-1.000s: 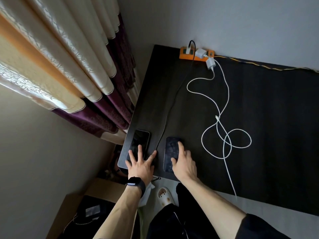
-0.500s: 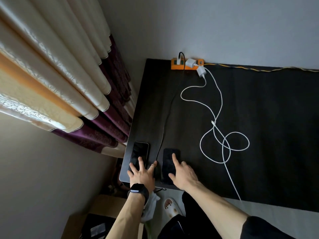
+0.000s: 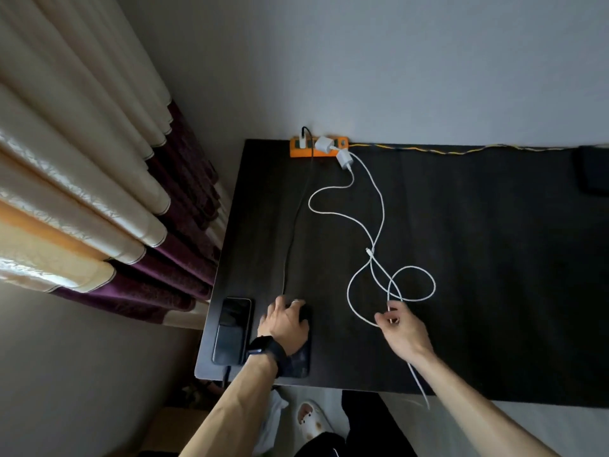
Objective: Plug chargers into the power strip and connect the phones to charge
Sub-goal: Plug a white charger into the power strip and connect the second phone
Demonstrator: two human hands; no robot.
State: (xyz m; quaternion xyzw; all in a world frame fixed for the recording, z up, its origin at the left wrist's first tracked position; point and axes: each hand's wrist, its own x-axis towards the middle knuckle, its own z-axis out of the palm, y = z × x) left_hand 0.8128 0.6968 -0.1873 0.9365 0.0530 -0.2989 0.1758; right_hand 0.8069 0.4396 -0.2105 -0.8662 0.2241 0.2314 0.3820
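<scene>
- Both hands are sitting in new places compared with a moment ago: the left hand is now lying on the right phone instead of the left phone, and the right hand is now over at the white cable.
- Left hand is clasping the right phone, fingers curling over its far end and hiding most of the dark slab.
- Right hand is pinching the white cable between thumb and fingertips at the near side of its loops.
- White cable is running from two white chargers at the orange power strip, far against the wall, looping mid-table and trailing off the near edge under the right forearm.
- Black cable is running from the strip toward the phones.
- Both phones are lying flat side by side at the near left corner of the table, the left one just beside the left edge, with the curtain hanging beyond.
- Dark tabletop is stretching out to the right of the loops.
</scene>
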